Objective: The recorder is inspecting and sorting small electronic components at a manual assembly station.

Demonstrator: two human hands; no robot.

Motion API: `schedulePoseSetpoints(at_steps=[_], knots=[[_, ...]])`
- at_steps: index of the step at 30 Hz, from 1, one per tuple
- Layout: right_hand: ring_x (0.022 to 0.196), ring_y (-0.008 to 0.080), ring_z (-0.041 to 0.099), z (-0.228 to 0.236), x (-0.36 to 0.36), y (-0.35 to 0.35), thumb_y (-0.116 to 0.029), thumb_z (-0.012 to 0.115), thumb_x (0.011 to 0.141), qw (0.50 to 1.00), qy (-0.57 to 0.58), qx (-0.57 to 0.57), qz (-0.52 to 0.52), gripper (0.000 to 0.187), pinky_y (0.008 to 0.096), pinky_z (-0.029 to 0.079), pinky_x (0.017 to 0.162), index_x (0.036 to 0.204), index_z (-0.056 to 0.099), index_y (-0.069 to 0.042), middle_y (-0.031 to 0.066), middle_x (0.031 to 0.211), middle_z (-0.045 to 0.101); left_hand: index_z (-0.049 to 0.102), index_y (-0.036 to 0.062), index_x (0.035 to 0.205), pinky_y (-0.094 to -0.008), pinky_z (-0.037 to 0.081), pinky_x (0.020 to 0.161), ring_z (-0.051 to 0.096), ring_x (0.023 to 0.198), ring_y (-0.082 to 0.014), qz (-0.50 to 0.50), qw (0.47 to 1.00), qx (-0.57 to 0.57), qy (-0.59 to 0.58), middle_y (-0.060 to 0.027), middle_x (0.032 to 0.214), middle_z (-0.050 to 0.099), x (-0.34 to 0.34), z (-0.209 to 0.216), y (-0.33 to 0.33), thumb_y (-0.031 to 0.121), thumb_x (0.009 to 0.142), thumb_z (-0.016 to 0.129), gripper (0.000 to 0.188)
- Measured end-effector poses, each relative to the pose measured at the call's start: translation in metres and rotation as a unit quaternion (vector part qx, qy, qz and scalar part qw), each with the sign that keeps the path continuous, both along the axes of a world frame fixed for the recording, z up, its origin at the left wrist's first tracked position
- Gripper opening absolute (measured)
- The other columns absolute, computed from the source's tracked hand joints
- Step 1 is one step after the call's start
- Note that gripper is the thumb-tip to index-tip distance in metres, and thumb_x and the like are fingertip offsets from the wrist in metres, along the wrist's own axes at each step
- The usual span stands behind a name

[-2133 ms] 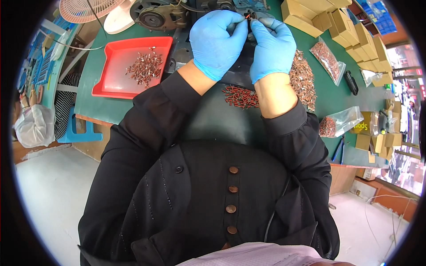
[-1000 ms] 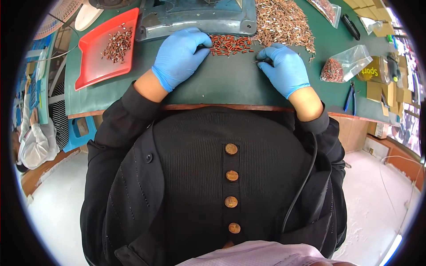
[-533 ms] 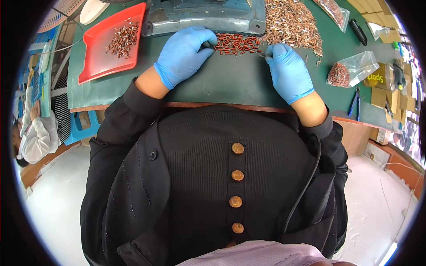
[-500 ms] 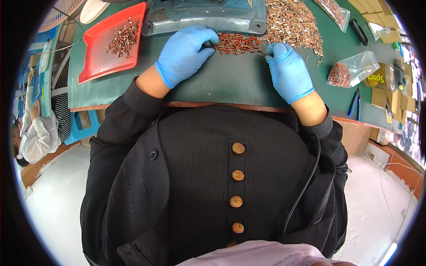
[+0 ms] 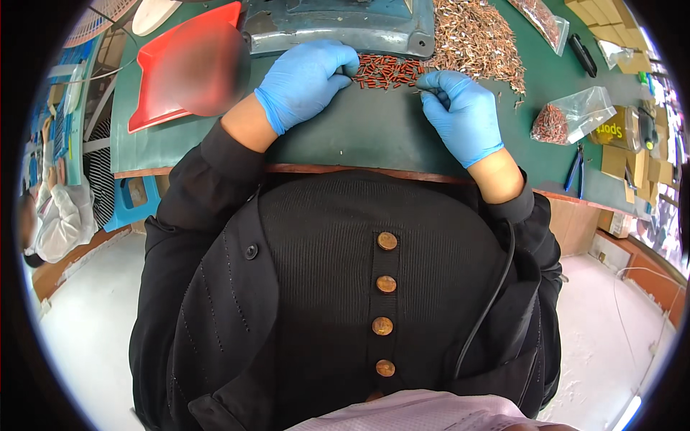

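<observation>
A small heap of red-brown cylindrical pieces with metal ends [image 5: 392,72] lies on the green table top, in front of a dark grey-blue machine base [image 5: 338,32]. My left hand [image 5: 305,85], in a blue glove, is at the heap's left end with its fingers curled toward the thumb; whatever is between the fingertips is hidden. At the right end is my right hand [image 5: 463,118], also blue-gloved, its thumb and forefinger drawn together beside the pieces. A thin, tiny thing shows at those fingertips, too small to name.
On the left stands a red scoop-shaped tray [image 5: 154,79], partly blurred. A large pile of copper-coloured pieces [image 5: 478,43] spreads behind my right hand. Further right are a clear bag of red pieces [image 5: 552,123], blue-handled pliers [image 5: 573,172] and a black pen-like object [image 5: 582,54].
My right hand has shifted slightly left, closer to the red-brown pieces, with its fingers more curled. My left hand stays nearly in place. A blur now covers part of the red tray.
</observation>
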State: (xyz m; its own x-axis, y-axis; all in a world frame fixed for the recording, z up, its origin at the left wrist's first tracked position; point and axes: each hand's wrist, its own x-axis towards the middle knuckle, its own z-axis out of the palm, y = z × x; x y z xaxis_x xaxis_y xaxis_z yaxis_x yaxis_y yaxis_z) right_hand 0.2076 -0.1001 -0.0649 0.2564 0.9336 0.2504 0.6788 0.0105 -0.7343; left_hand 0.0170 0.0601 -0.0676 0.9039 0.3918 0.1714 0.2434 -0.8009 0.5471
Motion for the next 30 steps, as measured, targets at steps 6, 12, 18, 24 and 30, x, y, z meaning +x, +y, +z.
schedulePoseSetpoints(at_steps=[6, 12, 18, 24, 30], knots=[[0.068, 0.0192, 0.064, 0.004, -0.005, 0.005, -0.005, 0.062, 0.077, 0.995, 0.073, -0.07, -0.012, 0.012, 0.0291, 0.052, 0.066, 0.089, 0.063, -0.004, 0.0105, 0.078, 0.065, 0.054, 0.0024, 0.085, -0.0378, 0.045, 0.067, 0.054, 0.075, -0.0328, -0.005, 0.999, 0.047, 0.001, -0.0118, 0.081, 0.056, -0.002, 0.0, -0.001, 0.003, 0.076, 0.062, 0.012], [0.068, 0.0101, 0.061, 0.012, -0.004, 0.007, -0.004, 0.061, 0.08, 0.959, 0.255, -0.125, -0.006, 0.011, 0.0248, 0.05, 0.064, 0.091, 0.06, -0.002, 0.0057, 0.075, 0.062, 0.054, 0.0026, 0.087, -0.0379, 0.045, 0.067, 0.056, 0.075, -0.0326, -0.003, 0.999, 0.001, -0.045, -0.0132, 0.079, 0.057, -0.011, 0.004, -0.003, 0.004, 0.077, 0.06, 0.012], [0.074, 0.0112, 0.057, 0.018, -0.015, 0.016, 0.0, 0.056, 0.085, 0.937, 0.328, -0.112, 0.034, 0.011, 0.0232, 0.047, 0.068, 0.096, 0.056, 0.0, 0.0052, 0.084, 0.06, 0.058, 0.0017, 0.092, -0.0272, 0.047, 0.064, 0.059, 0.068, -0.0155, 0.071, 0.953, -0.288, -0.06, -0.0073, 0.076, 0.061, -0.011, 0.013, -0.008, 0.005, 0.082, 0.06, 0.011], [0.077, 0.0115, 0.058, 0.019, -0.037, 0.029, 0.0, 0.057, 0.087, 0.918, 0.397, -0.024, 0.019, 0.01, 0.0229, 0.048, 0.071, 0.097, 0.055, 0.001, 0.0055, 0.087, 0.06, 0.06, 0.0016, 0.096, -0.022, 0.048, 0.064, 0.059, 0.07, -0.0084, 0.064, 0.863, -0.478, -0.148, -0.0033, 0.08, 0.063, -0.007, 0.028, -0.024, 0.007, 0.085, 0.061, 0.012], [0.075, 0.009, 0.055, 0.025, -0.048, 0.037, -0.001, 0.056, 0.088, 0.93, 0.366, 0.029, -0.015, 0.009, 0.0219, 0.047, 0.069, 0.096, 0.052, 0.001, 0.0046, 0.086, 0.057, 0.059, 0.0012, 0.1, -0.0228, 0.047, 0.065, 0.059, 0.073, -0.0099, 0.066, 0.817, -0.533, -0.212, -0.0043, 0.084, 0.063, -0.001, 0.034, -0.035, 0.007, 0.087, 0.06, 0.014]])
